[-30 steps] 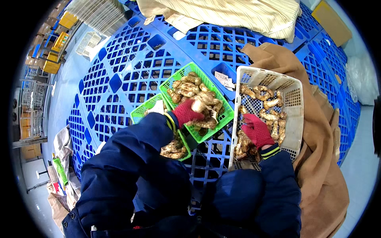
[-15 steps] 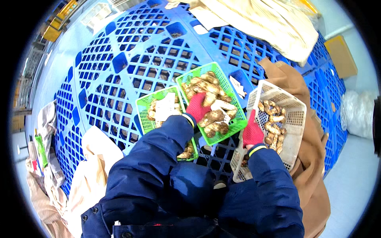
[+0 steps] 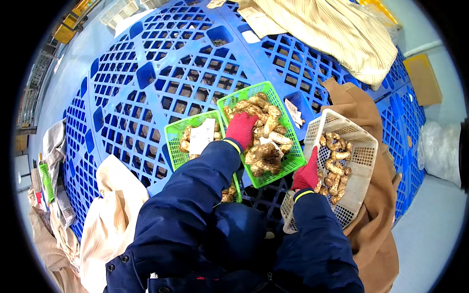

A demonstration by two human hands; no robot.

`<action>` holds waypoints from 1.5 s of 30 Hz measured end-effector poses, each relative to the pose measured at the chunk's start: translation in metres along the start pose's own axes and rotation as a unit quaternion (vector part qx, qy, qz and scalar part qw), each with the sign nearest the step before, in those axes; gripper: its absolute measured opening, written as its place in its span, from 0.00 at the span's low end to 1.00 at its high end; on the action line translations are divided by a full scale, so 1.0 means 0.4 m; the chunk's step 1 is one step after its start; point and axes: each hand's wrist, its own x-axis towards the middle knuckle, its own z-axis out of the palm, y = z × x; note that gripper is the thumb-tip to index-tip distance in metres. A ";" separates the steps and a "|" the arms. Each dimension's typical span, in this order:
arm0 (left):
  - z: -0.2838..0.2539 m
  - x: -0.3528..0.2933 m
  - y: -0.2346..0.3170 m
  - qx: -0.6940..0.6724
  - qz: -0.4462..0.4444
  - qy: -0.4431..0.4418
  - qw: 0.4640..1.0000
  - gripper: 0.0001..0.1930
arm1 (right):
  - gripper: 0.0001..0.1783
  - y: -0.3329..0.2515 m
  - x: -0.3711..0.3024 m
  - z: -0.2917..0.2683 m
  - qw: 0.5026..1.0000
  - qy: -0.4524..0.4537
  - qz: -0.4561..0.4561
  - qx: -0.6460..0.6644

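Note:
My left hand, in a red knit glove, is down among brown-and-white mushrooms in a bright green plastic basket. Its fingers curl over the mushrooms, and the fingertips are hidden. My right hand, also in a red glove, is closed over the left rim of a white plastic basket, one finger lying along the wall. Smaller mushrooms lie inside that basket. Left of the first green basket stands another green basket, with mushrooms and a white paper slip, partly covered by my left sleeve.
All the baskets stand on blue lattice pallets. Brown cloth lies under and beside the white basket. Striped cream cloth covers the far right, and a pale cloth lies at left. Clear plastic wrap is at the right edge.
My left hand has shifted slightly within the green basket, with its thumb nearer the other fingers. My right hand has slid a little toward me along the white basket's rim.

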 end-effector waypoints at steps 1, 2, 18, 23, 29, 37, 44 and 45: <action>0.011 0.026 0.007 -0.012 -0.015 -0.058 0.998 0.24 | 0.36 0.016 0.003 0.004 1.000 -0.007 0.018 -0.005; 0.019 0.033 0.004 -0.005 -0.008 -0.070 0.997 0.24 | 0.36 0.007 0.002 0.006 0.999 -0.018 0.036 -0.006; -0.110 -0.086 -0.088 -0.776 -0.283 0.074 0.558 0.16 | 0.38 -0.016 0.007 -0.034 0.994 -0.065 0.075 -0.050; -0.158 -0.167 -0.069 -0.854 -0.252 0.079 0.448 0.25 | 0.39 -0.018 -0.012 -0.016 0.998 -0.037 0.023 -0.036; -0.209 -0.183 -0.023 -0.891 -0.238 -0.003 0.387 0.16 | 0.39 -0.034 -0.010 -0.028 0.993 -0.065 0.067 -0.071; -0.176 -0.188 0.026 -0.881 -0.262 0.003 0.393 0.12 | 0.38 -0.026 -0.011 -0.025 0.997 -0.054 0.032 -0.040; -0.216 -0.175 0.069 -0.858 -0.227 -0.151 0.436 0.25 | 0.37 -0.052 -0.005 -0.042 0.991 -0.082 0.090 -0.059; -0.216 -0.167 0.071 -0.852 -0.205 -0.167 0.452 0.27 | 0.37 -0.042 -0.007 -0.035 0.994 -0.067 0.070 -0.054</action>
